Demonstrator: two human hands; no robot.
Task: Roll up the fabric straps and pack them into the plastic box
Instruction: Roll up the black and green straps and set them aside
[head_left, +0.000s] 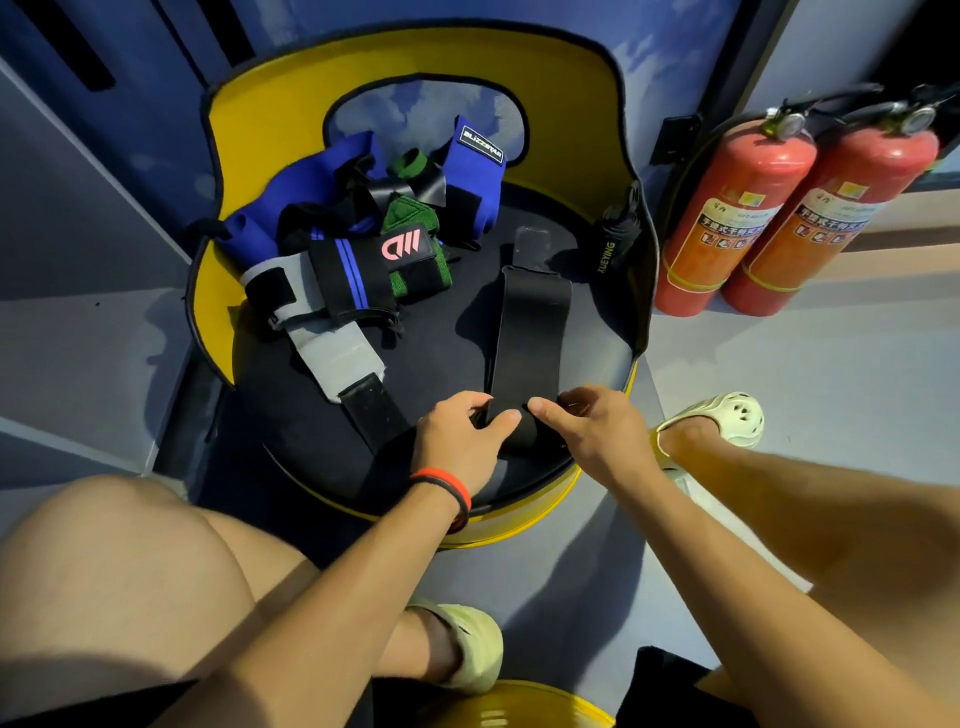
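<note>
A long black fabric strap (530, 322) lies stretched out on the black seat of a yellow chair (332, 415), with its near end rolled into a small coil. My left hand (462, 436) and my right hand (592, 431) both pinch that coil at the seat's front edge, thumbs on top. To the left lies a heap of other straps: a blue one (467, 171), a green one (415, 228), a black one with blue stripes (358, 270) and a grey one (332, 348). A rolled black strap (615, 234) leans against the chair's right side. No plastic box is in view.
Two red fire extinguishers (737, 208) stand on the floor to the right of the chair. My knees and feet in pale clogs (727, 415) flank the seat. A second yellow seat edge (524, 701) shows at the bottom. Blue walls close in behind.
</note>
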